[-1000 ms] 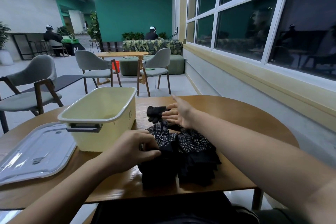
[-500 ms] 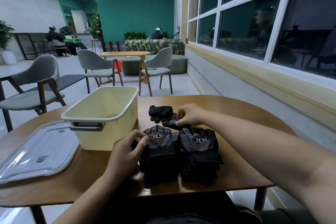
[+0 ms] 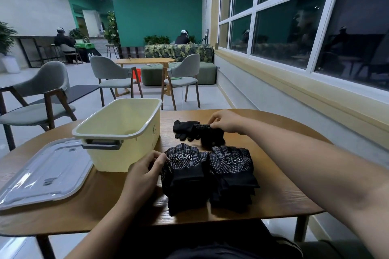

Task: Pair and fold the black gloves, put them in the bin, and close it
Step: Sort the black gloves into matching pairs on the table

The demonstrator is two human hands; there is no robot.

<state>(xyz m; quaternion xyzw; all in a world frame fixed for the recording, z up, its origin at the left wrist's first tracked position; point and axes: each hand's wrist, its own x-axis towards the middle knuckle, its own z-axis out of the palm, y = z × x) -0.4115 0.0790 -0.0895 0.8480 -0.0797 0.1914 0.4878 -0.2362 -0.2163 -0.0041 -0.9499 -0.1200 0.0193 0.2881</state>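
Our right hand point(image 3: 228, 121) pinches a far glove point(image 3: 210, 135) to lift it for pairing, while our left hand point(image 3: 145, 171) grips the near-left stack point(image 3: 185, 176), steadying it.

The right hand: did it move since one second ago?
Yes. The right hand closed on a dotted glove and drew slightly right, away from the bin.

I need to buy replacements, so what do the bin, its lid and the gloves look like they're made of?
Bin: pale yellow, smooth, seemingly moulded plastic with a grey handle. Lid: clear, glossy plastic, judging by reflections and wood showing through. Gloves: black knit-looking fabric covered in small pale grip dots, probably rubbery, with a printed white label. The exact fibre cannot be told.
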